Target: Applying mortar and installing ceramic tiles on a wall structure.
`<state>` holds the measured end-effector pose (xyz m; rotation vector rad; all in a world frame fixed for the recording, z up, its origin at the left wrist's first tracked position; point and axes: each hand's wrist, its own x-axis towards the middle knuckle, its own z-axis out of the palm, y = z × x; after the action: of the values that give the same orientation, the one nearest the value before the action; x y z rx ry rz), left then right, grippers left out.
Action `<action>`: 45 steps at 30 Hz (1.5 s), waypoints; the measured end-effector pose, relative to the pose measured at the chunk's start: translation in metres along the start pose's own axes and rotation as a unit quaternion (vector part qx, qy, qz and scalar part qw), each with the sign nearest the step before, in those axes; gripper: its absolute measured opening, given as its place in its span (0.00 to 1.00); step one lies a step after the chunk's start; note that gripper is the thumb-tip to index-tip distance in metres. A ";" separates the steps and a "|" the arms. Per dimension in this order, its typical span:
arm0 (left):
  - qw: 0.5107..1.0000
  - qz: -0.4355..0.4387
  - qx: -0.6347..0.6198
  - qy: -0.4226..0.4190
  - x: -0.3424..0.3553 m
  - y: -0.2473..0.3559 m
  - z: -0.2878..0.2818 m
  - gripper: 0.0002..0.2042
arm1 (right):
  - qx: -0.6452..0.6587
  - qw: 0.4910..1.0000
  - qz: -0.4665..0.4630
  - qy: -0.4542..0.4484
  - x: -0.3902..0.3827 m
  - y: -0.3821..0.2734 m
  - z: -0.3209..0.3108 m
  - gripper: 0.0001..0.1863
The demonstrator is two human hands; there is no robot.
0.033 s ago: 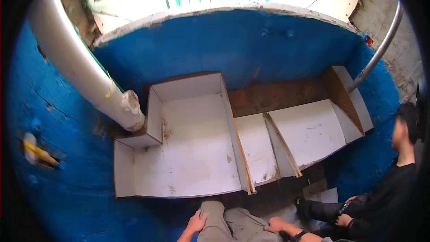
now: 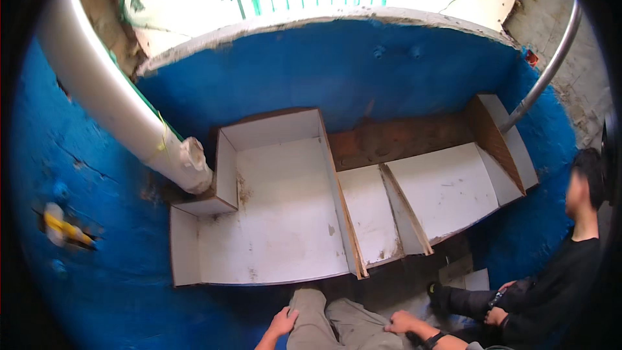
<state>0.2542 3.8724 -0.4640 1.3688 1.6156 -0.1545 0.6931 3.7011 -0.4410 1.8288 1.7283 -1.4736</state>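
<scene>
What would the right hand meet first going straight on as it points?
Most likely the grey-beige trouser leg: the right hand seems to rest against it, though depth there is unclear.

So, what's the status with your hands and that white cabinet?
Left hand and right hand on trousers. White cabinet ahead, untouched. Thick pipe by its notched left corner; another person at right.

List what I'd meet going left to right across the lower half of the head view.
Yellow-and-white object at the wall → left hand → grey-beige trousers → right hand → seated person in black.
</scene>
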 end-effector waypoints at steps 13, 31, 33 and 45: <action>0.972 -0.206 0.078 -0.081 -0.104 -0.048 -0.184 0.19 | 0.429 0.857 0.261 0.113 -0.148 -0.082 -0.045 0.24; 0.928 0.015 0.209 -0.307 -0.046 0.312 -0.092 0.22 | 0.639 0.440 0.398 0.489 -0.349 -0.121 0.130 0.07; 0.913 0.073 0.240 -0.321 -0.048 0.343 -0.055 0.18 | 0.671 0.392 0.365 0.513 -0.357 -0.106 0.148 0.06; 0.840 0.265 0.415 -0.229 -0.089 0.365 0.006 0.28 | 0.700 0.276 0.338 0.565 -0.410 -0.081 0.225 0.03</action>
<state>0.5441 3.9383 -0.2335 2.1735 0.7027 -0.8533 0.5945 3.3047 -0.1992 3.8792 -1.7792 -0.8503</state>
